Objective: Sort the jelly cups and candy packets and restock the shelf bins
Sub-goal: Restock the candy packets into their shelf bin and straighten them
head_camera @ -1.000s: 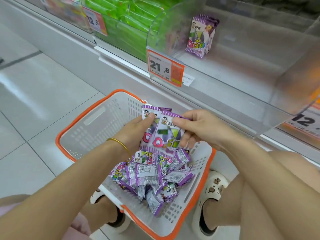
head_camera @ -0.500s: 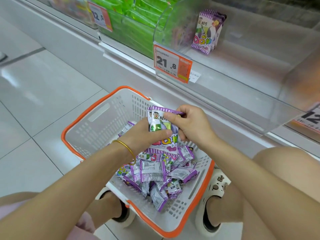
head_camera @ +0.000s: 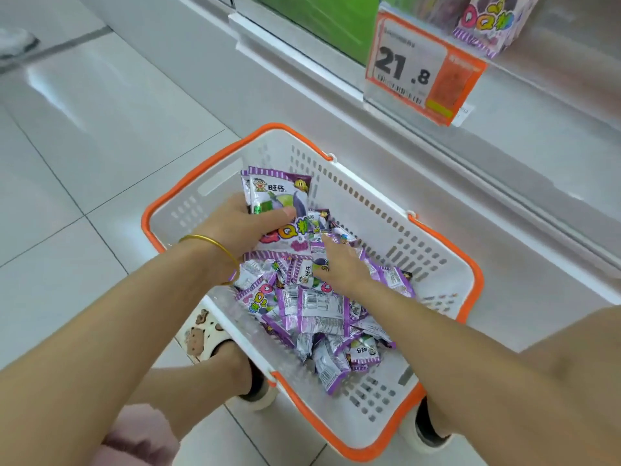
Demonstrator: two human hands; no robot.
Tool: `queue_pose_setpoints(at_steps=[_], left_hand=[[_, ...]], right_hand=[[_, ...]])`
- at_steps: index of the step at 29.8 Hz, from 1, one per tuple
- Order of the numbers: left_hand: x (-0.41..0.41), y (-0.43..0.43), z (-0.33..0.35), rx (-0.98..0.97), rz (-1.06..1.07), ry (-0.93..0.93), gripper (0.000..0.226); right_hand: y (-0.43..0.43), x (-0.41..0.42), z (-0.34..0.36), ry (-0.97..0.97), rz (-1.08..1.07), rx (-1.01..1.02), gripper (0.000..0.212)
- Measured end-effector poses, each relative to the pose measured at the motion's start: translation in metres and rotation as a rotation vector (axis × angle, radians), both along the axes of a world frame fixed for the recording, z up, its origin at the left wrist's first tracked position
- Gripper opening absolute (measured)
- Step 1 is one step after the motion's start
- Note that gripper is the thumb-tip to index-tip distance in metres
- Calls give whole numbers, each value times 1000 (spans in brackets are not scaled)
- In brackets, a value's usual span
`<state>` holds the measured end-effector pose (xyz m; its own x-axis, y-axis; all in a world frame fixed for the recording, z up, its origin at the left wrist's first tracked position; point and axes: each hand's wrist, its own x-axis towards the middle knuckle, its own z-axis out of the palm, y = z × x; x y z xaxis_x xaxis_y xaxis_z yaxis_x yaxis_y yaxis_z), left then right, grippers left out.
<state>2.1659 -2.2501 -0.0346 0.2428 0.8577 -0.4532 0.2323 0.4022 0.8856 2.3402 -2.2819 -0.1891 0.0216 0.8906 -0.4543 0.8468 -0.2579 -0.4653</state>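
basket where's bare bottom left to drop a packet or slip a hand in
Bare: the basket's far-left corner beyond the left hand, the strip between packet pile and shelf-side wall, the near corner by the orange rim. Crowded: the middle, where the right hand reaches in.

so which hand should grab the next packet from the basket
Right. The right hand lies open on the loose candy packets in the basket, while the left hand grips a stack of packets.

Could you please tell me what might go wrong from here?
The left hand grips a stack of packets under one thumb; adding more could make it slip into the basket. The right hand reaches into a jumbled pile, some packets face down, so a wrong-facing one may join the stack.
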Motion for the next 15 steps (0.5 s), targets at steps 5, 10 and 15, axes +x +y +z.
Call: queue_pose_setpoints(at_steps=[5, 10, 15], left_hand=[[1, 1, -15, 37, 7, 19, 56], [0, 1, -42, 33, 181, 96, 49], [20, -15, -61, -31, 174, 92, 39]], right_hand=[[-8, 3, -14, -63, -36, 107, 32], [-29, 37, 31, 642, -677, 169, 26], [-39, 3, 77, 858, -628, 193, 25]])
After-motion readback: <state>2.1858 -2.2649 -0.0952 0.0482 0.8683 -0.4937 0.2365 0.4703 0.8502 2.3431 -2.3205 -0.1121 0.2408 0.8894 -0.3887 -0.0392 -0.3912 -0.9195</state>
